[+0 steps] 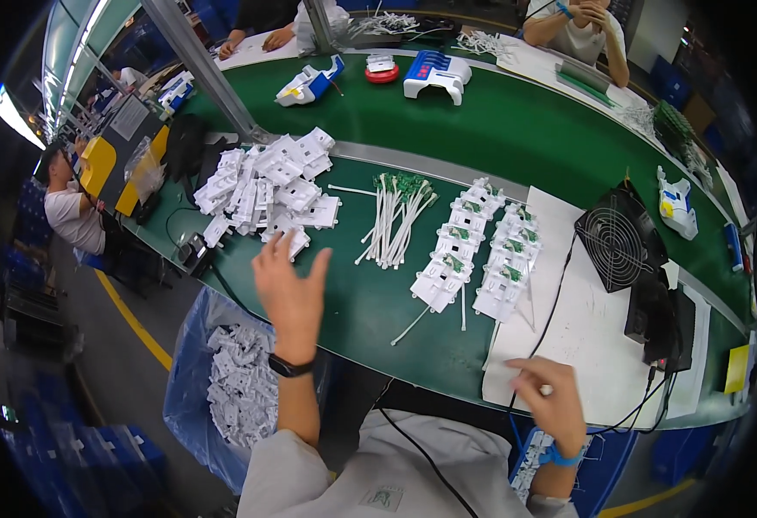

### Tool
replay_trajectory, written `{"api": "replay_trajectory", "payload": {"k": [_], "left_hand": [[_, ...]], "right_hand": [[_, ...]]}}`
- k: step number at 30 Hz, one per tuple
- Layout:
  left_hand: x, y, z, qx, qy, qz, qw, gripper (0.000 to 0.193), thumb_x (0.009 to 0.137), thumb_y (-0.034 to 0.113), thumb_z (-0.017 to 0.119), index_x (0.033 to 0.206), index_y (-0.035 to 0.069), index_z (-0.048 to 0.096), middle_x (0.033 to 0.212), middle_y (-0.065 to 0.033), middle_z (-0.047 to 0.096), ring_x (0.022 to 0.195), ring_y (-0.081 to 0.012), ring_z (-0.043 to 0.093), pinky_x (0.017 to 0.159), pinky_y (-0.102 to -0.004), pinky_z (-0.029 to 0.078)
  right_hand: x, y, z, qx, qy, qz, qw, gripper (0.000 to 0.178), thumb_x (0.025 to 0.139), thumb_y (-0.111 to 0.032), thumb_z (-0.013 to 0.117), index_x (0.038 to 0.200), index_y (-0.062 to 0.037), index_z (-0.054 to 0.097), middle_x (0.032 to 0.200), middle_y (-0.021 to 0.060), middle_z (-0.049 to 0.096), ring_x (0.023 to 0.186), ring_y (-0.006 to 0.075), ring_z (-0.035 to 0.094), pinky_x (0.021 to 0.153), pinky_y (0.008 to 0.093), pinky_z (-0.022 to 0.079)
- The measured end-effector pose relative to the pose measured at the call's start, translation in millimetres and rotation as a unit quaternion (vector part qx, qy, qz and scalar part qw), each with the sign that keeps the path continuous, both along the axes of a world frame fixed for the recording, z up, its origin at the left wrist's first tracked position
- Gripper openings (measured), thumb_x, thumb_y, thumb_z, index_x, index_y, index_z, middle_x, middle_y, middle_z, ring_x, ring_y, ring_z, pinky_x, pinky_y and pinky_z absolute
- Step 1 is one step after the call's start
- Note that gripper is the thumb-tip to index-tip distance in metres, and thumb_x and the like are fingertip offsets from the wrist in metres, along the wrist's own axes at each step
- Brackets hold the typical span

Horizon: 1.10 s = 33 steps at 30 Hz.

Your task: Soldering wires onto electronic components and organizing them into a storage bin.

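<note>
My left hand [292,289], with a dark watch on its wrist, reaches with fingers spread toward the near edge of a heap of white plastic housings [266,186]. Nothing shows in its grip. Over the white sheet at the table's front edge, my right hand [553,401] has curled fingers and an extended index finger. A small pale end shows among them; its kind is unclear. Between the hands lie a bundle of white cables with green circuit boards [395,220] and two rows of white housings [447,259] fitted with green boards.
A blue-lined bin [193,380] of white parts stands below the table at left. A black fan [616,246] and black boxes stand at right, with loose cables. Beyond runs a green conveyor [499,129] carrying blue-and-white casings [437,76]. Other people sit across it and at far left.
</note>
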<state>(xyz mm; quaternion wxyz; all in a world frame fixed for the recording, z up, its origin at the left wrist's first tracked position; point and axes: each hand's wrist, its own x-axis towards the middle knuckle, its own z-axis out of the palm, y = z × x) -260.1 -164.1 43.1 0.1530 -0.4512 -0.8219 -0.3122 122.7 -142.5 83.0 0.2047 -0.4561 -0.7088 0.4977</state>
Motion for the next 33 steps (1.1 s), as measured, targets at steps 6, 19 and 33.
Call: {"api": "replay_trajectory", "payload": {"k": [6,19,33], "left_hand": [[-61.5,6.9,-43.8,-0.048,-0.049,0.120,0.990,0.089,0.082,0.056,0.077,0.134,-0.011,0.051,0.131,-0.0268,0.056,0.121,-0.0422,0.053,0.100,-0.0486,0.045],[-68.2,0.8,-51.8,-0.004,-0.089,0.060,0.994,0.071,0.079,0.020,0.077,0.138,-0.004,0.044,0.118,-0.0257,0.056,0.110,-0.0442,0.053,0.096,-0.0510,0.045],[-32.0,-25.0,-22.0,0.125,-0.539,-0.289,0.781,0.068,0.091,0.009,0.072,0.150,0.002,0.039,0.136,-0.0179,0.057,0.117,-0.0235,0.063,0.098,-0.0369,0.051]], "right_hand": [[-115.9,37.4,15.4,0.134,0.027,0.218,0.966,0.032,0.091,-0.018,0.073,0.121,-0.0076,0.069,0.080,0.0065,0.061,0.066,0.0187,0.056,0.062,0.0306,0.047],[-268.7,174.5,-67.7,0.400,-0.134,-0.039,0.906,0.033,0.087,-0.012,0.062,0.116,0.0037,0.062,0.111,0.0256,0.060,0.108,0.0434,0.057,0.091,0.0541,0.048],[-263.5,191.7,-43.6,0.388,0.050,-0.073,0.917,0.032,0.080,-0.009,0.075,0.110,-0.0013,0.067,0.096,0.0156,0.067,0.089,0.0329,0.066,0.080,0.0437,0.053]]}}
